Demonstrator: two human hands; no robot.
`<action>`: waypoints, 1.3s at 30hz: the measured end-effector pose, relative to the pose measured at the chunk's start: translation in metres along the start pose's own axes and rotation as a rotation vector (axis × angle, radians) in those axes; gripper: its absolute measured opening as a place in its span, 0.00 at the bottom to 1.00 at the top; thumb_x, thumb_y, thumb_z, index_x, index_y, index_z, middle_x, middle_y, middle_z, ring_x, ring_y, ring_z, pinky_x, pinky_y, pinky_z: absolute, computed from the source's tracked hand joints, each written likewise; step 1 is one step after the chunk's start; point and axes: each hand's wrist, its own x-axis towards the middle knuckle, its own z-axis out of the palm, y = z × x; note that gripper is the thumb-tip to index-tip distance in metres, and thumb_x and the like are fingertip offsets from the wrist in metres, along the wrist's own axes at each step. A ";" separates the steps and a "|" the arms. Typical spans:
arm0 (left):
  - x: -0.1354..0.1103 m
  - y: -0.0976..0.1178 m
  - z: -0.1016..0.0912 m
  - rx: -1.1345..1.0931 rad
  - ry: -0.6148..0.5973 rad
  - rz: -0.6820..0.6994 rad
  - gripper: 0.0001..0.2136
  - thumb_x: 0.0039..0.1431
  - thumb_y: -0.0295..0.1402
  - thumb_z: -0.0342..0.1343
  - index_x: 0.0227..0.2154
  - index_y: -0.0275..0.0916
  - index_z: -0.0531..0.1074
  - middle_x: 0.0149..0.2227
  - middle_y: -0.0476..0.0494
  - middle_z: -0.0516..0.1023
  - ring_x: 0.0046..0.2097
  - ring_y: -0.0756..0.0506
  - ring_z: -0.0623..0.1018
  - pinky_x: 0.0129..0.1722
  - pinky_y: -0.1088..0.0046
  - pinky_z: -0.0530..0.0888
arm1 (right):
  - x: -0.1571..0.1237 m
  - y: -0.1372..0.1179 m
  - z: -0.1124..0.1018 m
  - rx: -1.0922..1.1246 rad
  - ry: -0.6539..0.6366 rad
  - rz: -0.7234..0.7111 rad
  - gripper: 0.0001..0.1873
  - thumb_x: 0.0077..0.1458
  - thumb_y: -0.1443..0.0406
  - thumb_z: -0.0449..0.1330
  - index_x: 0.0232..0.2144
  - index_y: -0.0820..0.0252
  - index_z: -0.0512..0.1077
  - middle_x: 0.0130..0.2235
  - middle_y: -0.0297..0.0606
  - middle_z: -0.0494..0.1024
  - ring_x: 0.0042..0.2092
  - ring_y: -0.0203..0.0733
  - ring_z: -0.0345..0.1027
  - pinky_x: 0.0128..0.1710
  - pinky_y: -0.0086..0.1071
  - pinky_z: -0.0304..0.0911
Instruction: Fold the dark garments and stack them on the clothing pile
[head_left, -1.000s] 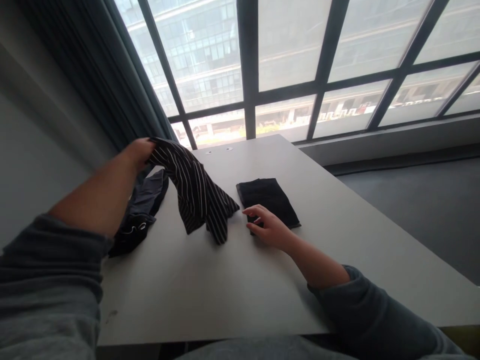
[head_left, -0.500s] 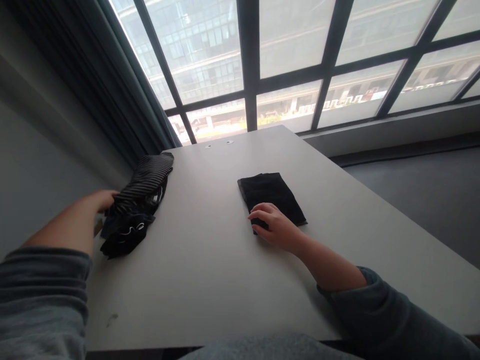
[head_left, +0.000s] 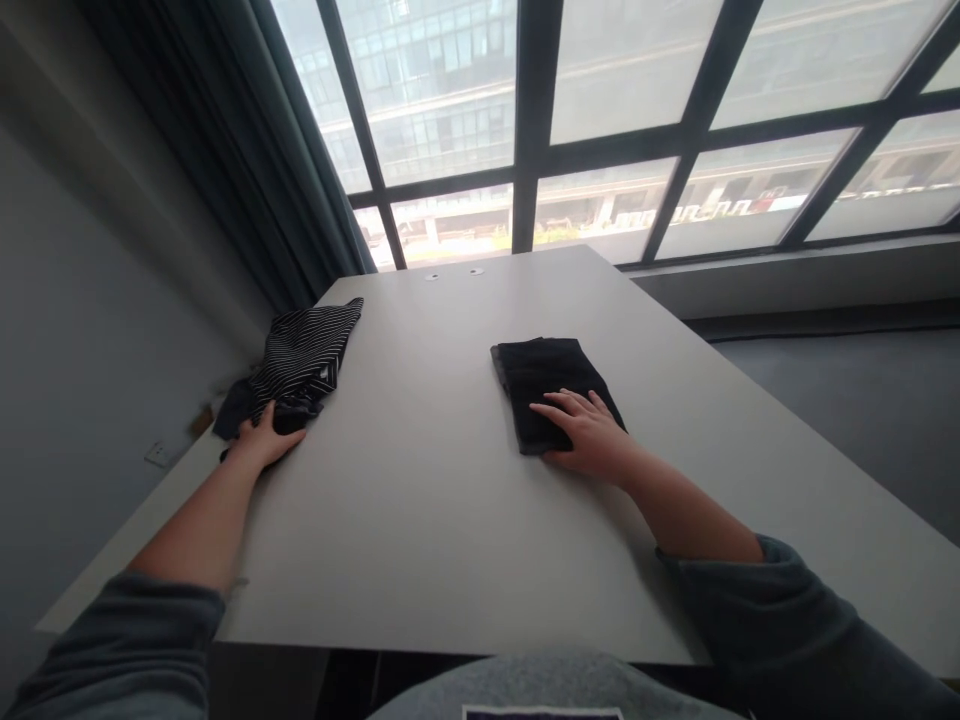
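Observation:
My left hand [head_left: 262, 438] rests on the near end of a heap of dark clothes at the table's left side. Its thumb and forefinger are spread apart against the cloth; the other fingers are partly hidden. On top of the heap lies a black garment with white stripes [head_left: 311, 345], crumpled. Farther right, a black garment [head_left: 544, 375] lies folded flat into a rough rectangle. My right hand [head_left: 589, 430] lies across its near right part, palm down, fingers spread and touching the fabric.
Both piles are on a white table [head_left: 405, 480] with two small round fittings at its far edge. Beyond stands a dark-framed window [head_left: 532, 150]. A dark curtain [head_left: 255, 150] hangs at the left, near a wall socket [head_left: 157, 454].
My left hand has come from behind the heap to its near end, and the heap looks pushed together. My right hand's fingers have spread out over the folded garment. The view has shifted slightly.

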 end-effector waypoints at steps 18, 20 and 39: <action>-0.069 -0.007 0.007 -0.115 0.315 -0.094 0.34 0.68 0.46 0.52 0.72 0.35 0.60 0.71 0.20 0.59 0.71 0.20 0.60 0.66 0.35 0.59 | -0.002 0.030 -0.017 0.132 0.055 -0.060 0.31 0.58 0.61 0.68 0.63 0.48 0.75 0.74 0.42 0.57 0.72 0.58 0.57 0.71 0.51 0.60; -0.084 0.006 0.005 -0.109 0.356 -0.080 0.33 0.68 0.46 0.51 0.72 0.35 0.60 0.71 0.17 0.55 0.72 0.20 0.57 0.66 0.33 0.56 | -0.003 0.035 -0.017 0.130 0.064 -0.046 0.30 0.57 0.60 0.68 0.62 0.49 0.76 0.74 0.43 0.58 0.72 0.59 0.57 0.71 0.51 0.60; -0.195 0.260 0.034 -0.612 0.051 0.847 0.18 0.67 0.40 0.56 0.57 0.43 0.72 0.56 0.36 0.78 0.60 0.35 0.75 0.65 0.51 0.69 | -0.003 0.043 -0.028 0.144 0.193 0.222 0.27 0.57 0.68 0.60 0.60 0.60 0.74 0.66 0.50 0.71 0.65 0.53 0.69 0.66 0.44 0.64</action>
